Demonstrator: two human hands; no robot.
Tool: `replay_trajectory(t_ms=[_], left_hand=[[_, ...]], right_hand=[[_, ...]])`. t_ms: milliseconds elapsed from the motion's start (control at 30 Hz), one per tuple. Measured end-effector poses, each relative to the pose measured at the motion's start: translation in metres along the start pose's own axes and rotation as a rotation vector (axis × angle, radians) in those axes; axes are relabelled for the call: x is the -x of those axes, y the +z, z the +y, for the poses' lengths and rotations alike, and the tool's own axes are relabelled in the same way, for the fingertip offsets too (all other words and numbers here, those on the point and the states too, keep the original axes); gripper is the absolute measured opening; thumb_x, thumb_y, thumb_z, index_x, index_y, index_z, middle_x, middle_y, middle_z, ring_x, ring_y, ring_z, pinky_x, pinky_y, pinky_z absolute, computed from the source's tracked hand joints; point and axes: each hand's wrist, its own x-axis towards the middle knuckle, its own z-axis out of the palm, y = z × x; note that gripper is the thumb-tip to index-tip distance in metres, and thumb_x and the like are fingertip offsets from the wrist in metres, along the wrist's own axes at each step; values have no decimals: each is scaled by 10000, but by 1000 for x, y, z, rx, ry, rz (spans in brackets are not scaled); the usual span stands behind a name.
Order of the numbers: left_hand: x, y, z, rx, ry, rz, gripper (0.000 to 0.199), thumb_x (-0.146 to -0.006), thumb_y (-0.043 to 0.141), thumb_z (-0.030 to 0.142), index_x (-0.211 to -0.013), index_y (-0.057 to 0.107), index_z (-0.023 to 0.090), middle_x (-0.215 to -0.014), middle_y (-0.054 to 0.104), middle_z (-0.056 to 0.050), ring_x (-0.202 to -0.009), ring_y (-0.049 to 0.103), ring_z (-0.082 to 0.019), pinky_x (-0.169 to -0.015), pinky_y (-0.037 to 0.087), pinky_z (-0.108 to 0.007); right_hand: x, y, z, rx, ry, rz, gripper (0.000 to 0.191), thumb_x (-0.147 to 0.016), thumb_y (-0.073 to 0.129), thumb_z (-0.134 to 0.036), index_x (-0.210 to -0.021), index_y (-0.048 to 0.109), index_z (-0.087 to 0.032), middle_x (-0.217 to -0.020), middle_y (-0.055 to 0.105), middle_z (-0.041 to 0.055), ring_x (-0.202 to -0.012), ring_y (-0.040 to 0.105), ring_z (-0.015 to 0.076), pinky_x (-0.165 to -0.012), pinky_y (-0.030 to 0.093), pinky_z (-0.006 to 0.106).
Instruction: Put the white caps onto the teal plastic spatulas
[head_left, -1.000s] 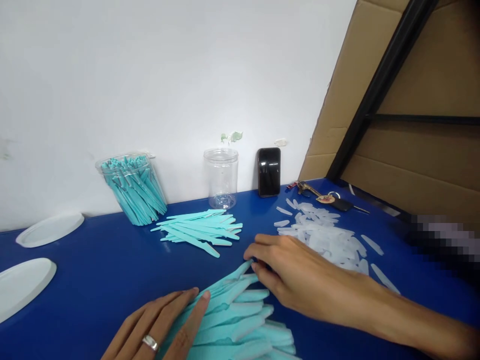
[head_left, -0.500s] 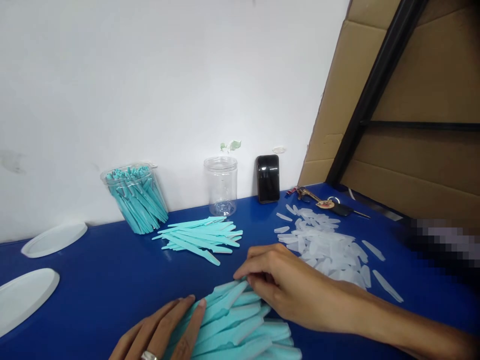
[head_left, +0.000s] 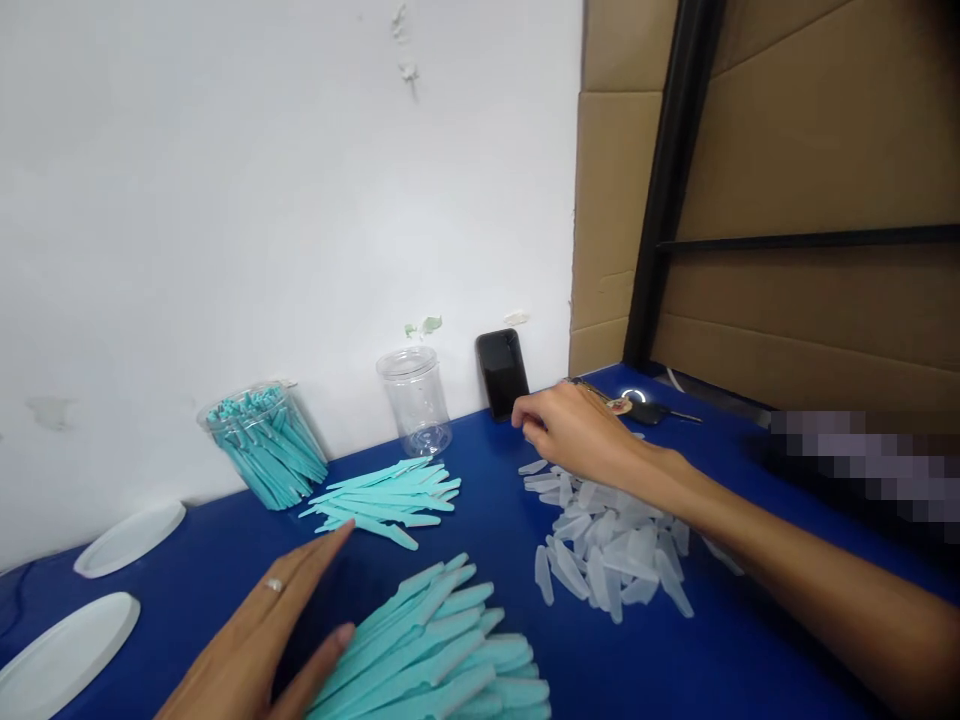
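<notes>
Behind the right hand (head_left: 574, 428), half-hidden keys (head_left: 649, 411)

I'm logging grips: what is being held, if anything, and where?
The left hand, open, holds nothing. Nothing shows in the right hand, though its curled fingers could hide something.

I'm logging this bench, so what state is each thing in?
Left jar: open, packed with teal tools
Middle jar: open, nothing seen inside
Phone: propped up, screen dark
Far lid: off, lying down
Near lid: off, lying down
Small teal pile: loose
Large teal pile: overlapping
White pieces: scattered
Keys: partly hidden
Left hand: open
Right hand: fingers curled
</notes>
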Motion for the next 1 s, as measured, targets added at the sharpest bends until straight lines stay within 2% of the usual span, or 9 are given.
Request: replay_trajectory(t_ms=[33,100,200,267,433,567,700,900,1000], left_hand=[[-12,0,-6,-3,35,49,720,-1133,492,500,-1803,278,351,-1652,660,-87,-1404,737,-344,-1065,690,-487],[-38,3,-15,-4,102,36,735,-1138,506,472,-1812,231,372,-1662,651,-74,-1400,740,-322,-1097,668,-475],[-67,14,-23,33,160,9,746,-1135,550,412,-1806,224,408,-1745,555,-48,-1526,633,-297,-1177,612,-444],[-76,23,-25,47,160,25,667,-1148,521,370,-1783,318,399,-1722,590,-49,-1530,633,-283,-1182,609,-438],[-69,29,-21,61,138,88,451,-1164,453,530,-1553,661,439,-1514,755,-31,-1346,773,-281,-1056,688,-440],[-65,17,-11,130,128,204,414,-1133,505,621,-1240,832,391,-1272,842,-23,-1076,868,-244,-873,723,-317],[-65,16,-6,184,94,199,414,-1141,510,594,-1146,809,308,-1231,822,-45,-1049,849,-220,-861,691,-272],[-58,19,-2,281,18,172,326,-1135,534,547,-1088,735,295,-1302,713,-65,-1191,709,-278,-1010,572,-408],[-54,11,7,330,-30,194,247,-1133,542,470,-1086,709,293,-1217,714,-54,-1128,677,-268,-976,517,-402]], right_hand=[[-2,-3,6,18,8,-10,337,-962,564,-76,-1063,875,-156,-962,844,153,-883,766,309,-732,433,357],[-3,-7,15,17,-6,-56,300,-946,608,-86,-1052,879,-156,-973,841,161,-885,765,317,-713,425,356],[-2,-8,23,-22,-68,-192,187,-903,747,-126,-1010,885,-194,-964,840,104,-861,765,262,-689,438,311],[0,-7,23,-51,-90,-249,150,-890,807,-150,-1009,878,-207,-990,835,79,-886,766,235,-694,449,282],[4,-1,16,-82,-84,-310,89,-910,790,-118,-942,830,-192,-939,792,73,-848,733,215,-661,418,275],[4,1,15,-90,-87,-334,161,-919,715,-62,-822,753,-184,-880,758,73,-769,681,204,-607,367,282],[6,2,12,-105,-63,-342,184,-907,706,-38,-798,713,-187,-822,736,60,-722,643,201,-597,353,290],[5,12,7,-146,-68,-371,145,-907,752,-60,-868,765,-199,-864,780,41,-942,703,243,-725,433,292],[3,18,1,-113,-51,-314,146,-924,727,-52,-873,764,-185,-926,797,67,-947,710,252,-755,436,311]])
